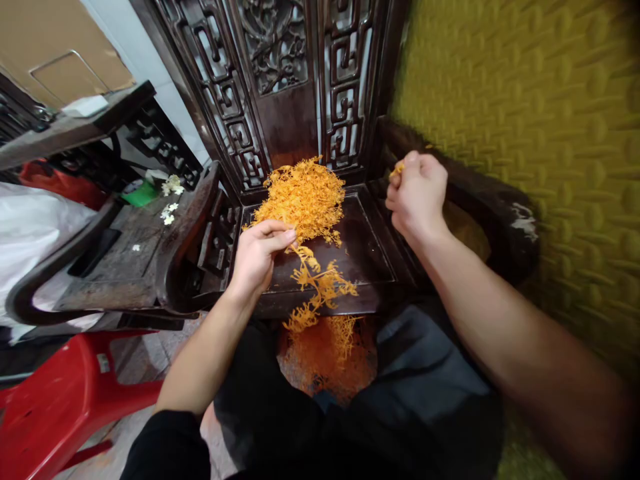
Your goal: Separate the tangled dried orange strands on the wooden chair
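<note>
My left hand (263, 253) is closed in a pinch on the end of an orange branching sprig (325, 283). Thin and curly, the sprig hangs over the front of a dark wooden chair seat (367, 233). Just behind that hand lies a heaped pile of similar orange curly pieces (305, 193), against the chair's carved back. My right hand (419, 193) is raised at the right, near the armrest, its fingers closed on a small orange bit (399, 169). Most of that bit is hidden by the fingers. More orange pieces (327, 350) show below the seat, between my knees.
A curved wooden armrest (493, 213) borders the seat at right, beside a yellow textured surface (525, 87). At left stand another wooden chair (120, 267) with a green object (139, 193) and white scraps on it, a white bag (35, 233) and a red plastic stool (65, 400).
</note>
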`<state>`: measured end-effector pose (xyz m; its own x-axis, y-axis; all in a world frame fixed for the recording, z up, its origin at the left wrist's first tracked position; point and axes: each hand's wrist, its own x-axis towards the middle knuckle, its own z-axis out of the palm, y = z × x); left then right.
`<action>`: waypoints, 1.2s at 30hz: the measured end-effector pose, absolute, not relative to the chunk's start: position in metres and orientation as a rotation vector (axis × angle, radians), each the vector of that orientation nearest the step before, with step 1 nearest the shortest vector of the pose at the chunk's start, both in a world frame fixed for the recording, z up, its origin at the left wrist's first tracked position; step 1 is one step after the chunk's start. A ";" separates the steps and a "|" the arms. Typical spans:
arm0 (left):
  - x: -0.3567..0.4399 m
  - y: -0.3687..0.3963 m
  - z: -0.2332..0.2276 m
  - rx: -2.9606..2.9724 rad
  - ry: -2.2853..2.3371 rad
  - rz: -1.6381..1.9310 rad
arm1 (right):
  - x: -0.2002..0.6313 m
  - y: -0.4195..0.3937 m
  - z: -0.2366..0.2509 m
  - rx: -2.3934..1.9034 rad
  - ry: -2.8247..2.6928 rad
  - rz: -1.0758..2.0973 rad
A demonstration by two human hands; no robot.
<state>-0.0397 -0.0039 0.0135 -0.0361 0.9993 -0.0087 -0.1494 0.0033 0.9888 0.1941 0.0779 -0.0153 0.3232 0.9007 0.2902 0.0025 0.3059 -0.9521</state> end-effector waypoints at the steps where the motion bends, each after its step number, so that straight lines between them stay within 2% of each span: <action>1: -0.043 -0.004 0.012 1.076 1.138 1.309 | 0.199 0.081 -0.018 -1.137 -0.936 0.913; 5: -0.048 0.002 0.000 1.113 1.189 1.291 | 0.182 0.061 -0.027 -1.088 -1.059 1.443; 8: -0.045 0.008 -0.004 1.165 1.200 1.301 | 0.155 0.040 -0.028 -0.950 -1.161 1.535; 11: -0.041 0.010 -0.005 1.211 1.197 1.307 | 0.140 0.026 -0.024 -0.883 -1.284 1.446; 16: -0.041 0.011 -0.010 1.271 1.201 1.293 | 0.137 0.011 -0.016 -1.000 -1.745 0.919; 19: -0.039 0.008 -0.015 1.245 1.127 1.176 | 0.137 0.008 -0.017 -1.051 -1.728 0.788; 25: -0.014 0.005 -0.001 1.223 1.007 1.187 | 0.136 0.026 -0.024 -1.057 -1.409 0.869; 31: -0.019 0.003 0.012 1.009 0.970 1.276 | 0.180 0.072 -0.014 -1.141 -0.920 0.976; 33: -0.029 0.003 0.008 0.928 0.972 1.327 | 0.190 0.071 -0.014 -1.203 -0.926 1.116; 36: -0.038 0.008 0.000 0.839 0.938 1.354 | 0.181 0.048 -0.018 -1.088 -1.256 1.155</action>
